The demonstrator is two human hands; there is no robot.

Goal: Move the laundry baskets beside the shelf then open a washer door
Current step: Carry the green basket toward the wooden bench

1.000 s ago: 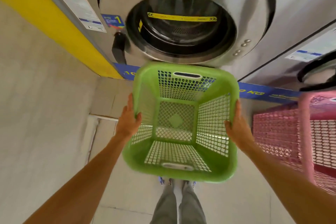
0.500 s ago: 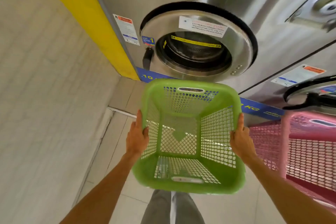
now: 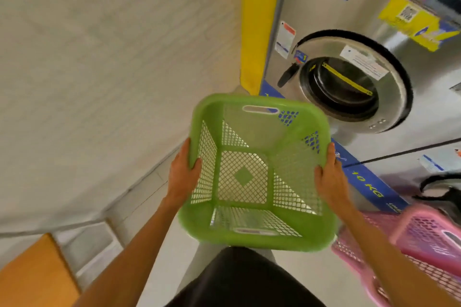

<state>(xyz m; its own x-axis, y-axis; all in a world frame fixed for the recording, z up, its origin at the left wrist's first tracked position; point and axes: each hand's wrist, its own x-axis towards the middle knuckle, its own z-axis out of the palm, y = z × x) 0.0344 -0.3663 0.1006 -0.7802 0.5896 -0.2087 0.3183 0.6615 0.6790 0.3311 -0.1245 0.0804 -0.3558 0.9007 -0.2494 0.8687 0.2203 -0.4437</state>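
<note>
An empty green laundry basket (image 3: pixel 257 237) hangs in the air in front of me, held by both sides. My left hand (image 3: pixel 183 173) grips its left rim and my right hand (image 3: pixel 329 177) grips its right rim. Beyond the basket stands a steel washer with a round door (image 3: pixel 389 107), which is shut; its black handle (image 3: pixel 287 76) sits on the door's left. A pink laundry basket (image 3: pixel 424 239) stands low at the right, beside my right forearm. Part of a second washer door (image 3: pixel 439 187) shows at the right edge.
A pale wall (image 3: pixel 99 70) fills the left side and meets a yellow panel (image 3: pixel 257 20) next to the washer. An orange-brown wooden surface (image 3: pixel 32 274) shows at the bottom left. A blue strip (image 3: pixel 366 182) runs under the washers. My dark clothing (image 3: pixel 244 281) is below the basket.
The view has swung left and pulled back from the washer, which now sits up at the right. The green basket stays in both hands. The wooden surface has come into view at bottom left.
</note>
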